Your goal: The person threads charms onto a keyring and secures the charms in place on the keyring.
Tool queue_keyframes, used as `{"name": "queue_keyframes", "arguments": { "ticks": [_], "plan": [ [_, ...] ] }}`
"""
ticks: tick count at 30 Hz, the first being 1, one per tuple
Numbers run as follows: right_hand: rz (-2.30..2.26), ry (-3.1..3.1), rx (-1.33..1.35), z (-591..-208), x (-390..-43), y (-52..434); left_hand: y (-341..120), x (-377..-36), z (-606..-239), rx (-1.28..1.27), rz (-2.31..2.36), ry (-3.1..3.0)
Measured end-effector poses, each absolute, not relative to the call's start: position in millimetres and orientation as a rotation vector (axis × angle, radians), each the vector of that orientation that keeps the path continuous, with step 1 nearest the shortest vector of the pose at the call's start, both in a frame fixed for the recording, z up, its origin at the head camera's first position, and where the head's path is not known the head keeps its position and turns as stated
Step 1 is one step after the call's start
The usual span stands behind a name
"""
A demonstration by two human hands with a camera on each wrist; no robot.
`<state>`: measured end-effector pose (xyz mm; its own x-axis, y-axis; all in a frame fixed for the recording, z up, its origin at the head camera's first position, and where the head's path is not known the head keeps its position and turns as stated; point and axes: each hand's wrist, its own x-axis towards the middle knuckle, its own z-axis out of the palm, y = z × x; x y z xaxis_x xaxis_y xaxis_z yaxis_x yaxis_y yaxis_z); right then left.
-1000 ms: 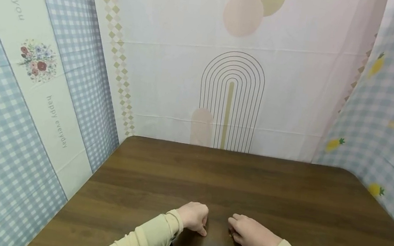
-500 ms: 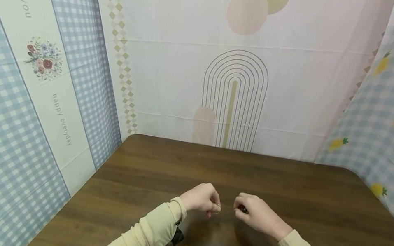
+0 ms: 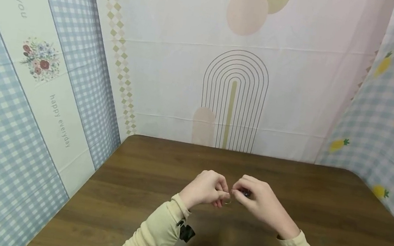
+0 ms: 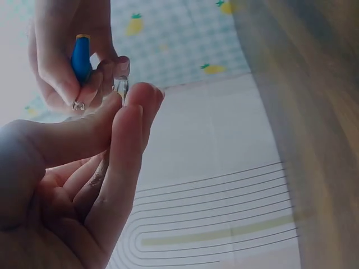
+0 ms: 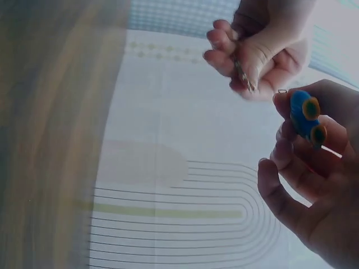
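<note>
My left hand (image 3: 207, 188) pinches a thin metal key ring (image 4: 122, 87) between thumb and fingertips. Facing it, my right hand (image 3: 262, 198) grips a small blue charm (image 5: 300, 109) with orange-rimmed round ends. A little metal loop (image 5: 282, 91) sticks out of the charm's tip at the right thumb and finger. In the head view the two hands are raised over the brown table, fingertips almost meeting, and the fingers cover most of the charm. The right wrist view shows the key ring and the loop a small gap apart.
A dark brown wooden table (image 3: 162, 156) lies below the hands. A white patterned cloth (image 3: 165, 81) hangs behind it, with blue checked cloths at both sides. Black wrist cameras (image 3: 187, 233) sit under the beige sleeves (image 3: 156, 230).
Both hands have risen from close to the tabletop and moved away from the body. They have come together, each still holding its piece, and the gap between the fingertips has narrowed.
</note>
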<state>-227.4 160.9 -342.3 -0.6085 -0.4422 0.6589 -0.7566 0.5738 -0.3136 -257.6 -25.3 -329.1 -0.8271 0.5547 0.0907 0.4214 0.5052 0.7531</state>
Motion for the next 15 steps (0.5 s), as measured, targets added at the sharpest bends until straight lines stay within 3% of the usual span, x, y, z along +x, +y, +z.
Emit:
{"name": "queue_keyframes", "arguments": {
  "ticks": [15],
  "plan": [
    [0.733,-2.248,1.015,-348.8,-214.6,147.0,-50.0,-245.2,-327.8,0.899,1.359,2.506]
  ]
}}
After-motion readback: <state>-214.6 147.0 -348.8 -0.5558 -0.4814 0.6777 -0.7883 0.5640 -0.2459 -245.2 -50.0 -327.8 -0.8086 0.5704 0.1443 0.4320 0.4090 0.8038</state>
